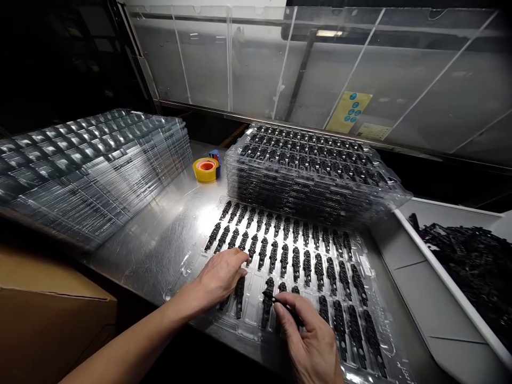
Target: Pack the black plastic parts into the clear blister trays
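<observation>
A clear plastic tray [372, 325] lies on the metal table in front of me, most of its pockets filled with black plastic parts [296, 261]. My left hand [220, 274] rests on the tray's near left part, fingers curled over the parts there. My right hand [308, 338] is at the near edge, thumb and forefinger pinched on a black part [269, 296] over a pocket in the front row. A few front pockets near it look bare.
A stack of filled trays [312, 165] stands behind the tray. Empty clear trays [92, 165] are stacked at the left. A yellow tape roll [206, 169] lies between them. A white bin of loose black parts [472, 261] is at the right; a cardboard box [44, 314] at the lower left.
</observation>
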Action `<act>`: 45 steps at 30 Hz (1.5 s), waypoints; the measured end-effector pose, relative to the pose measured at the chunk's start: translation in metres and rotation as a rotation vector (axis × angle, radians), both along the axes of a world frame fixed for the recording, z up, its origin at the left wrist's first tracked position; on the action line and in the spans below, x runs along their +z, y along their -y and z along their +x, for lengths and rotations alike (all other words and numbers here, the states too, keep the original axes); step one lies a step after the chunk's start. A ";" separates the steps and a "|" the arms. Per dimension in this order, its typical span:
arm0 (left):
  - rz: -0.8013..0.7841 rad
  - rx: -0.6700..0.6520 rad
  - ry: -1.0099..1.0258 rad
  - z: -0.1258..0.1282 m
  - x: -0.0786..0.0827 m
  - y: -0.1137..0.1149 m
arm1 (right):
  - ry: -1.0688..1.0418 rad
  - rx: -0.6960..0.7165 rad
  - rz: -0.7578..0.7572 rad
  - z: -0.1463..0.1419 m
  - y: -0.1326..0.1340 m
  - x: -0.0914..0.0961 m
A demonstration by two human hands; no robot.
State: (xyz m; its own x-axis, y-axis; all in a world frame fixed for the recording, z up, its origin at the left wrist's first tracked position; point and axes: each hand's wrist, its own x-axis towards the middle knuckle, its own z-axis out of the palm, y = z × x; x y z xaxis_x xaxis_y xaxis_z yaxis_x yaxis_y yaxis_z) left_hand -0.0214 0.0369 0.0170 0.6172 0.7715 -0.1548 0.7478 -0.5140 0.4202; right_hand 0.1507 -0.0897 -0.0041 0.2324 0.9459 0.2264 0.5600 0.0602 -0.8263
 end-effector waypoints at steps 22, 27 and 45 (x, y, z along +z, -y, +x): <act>0.348 -0.146 -0.002 -0.003 -0.016 0.043 | 0.513 0.232 0.407 -0.013 -0.026 -0.017; 0.556 -0.216 0.070 -0.001 -0.023 0.044 | 0.592 0.217 0.351 -0.019 -0.024 -0.021; 0.641 -0.096 0.112 -0.016 -0.029 0.051 | 0.652 0.173 0.144 0.021 -0.008 0.008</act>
